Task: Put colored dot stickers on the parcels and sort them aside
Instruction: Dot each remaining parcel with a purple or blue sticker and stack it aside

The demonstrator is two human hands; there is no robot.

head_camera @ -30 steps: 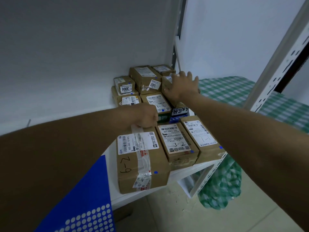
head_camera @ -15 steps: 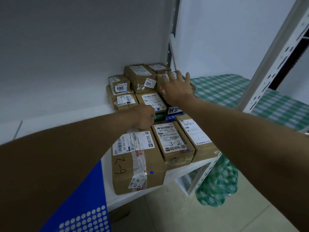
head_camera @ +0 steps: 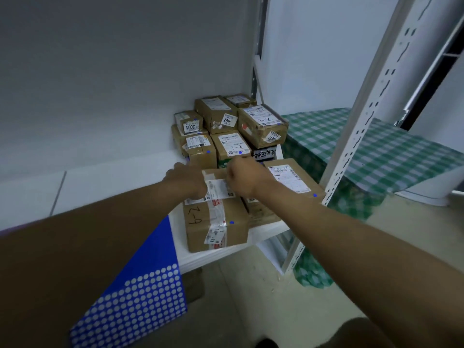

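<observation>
Head view: far left, the blue sticker sheet [head_camera: 140,292] hangs under my forearm. My left hand [head_camera: 187,180] sits curled on the far-left corner of the big taped parcel [head_camera: 216,222] at the shelf's near edge; whether it grips anything, I can't tell. My right hand [head_camera: 244,178] is loosely fisted over the neighbouring box [head_camera: 261,209], nothing visibly held. These cartons look stiff and probably light, the tape slick, so I'd take them by opposite side edges. Blue dots already show on several.
</observation>
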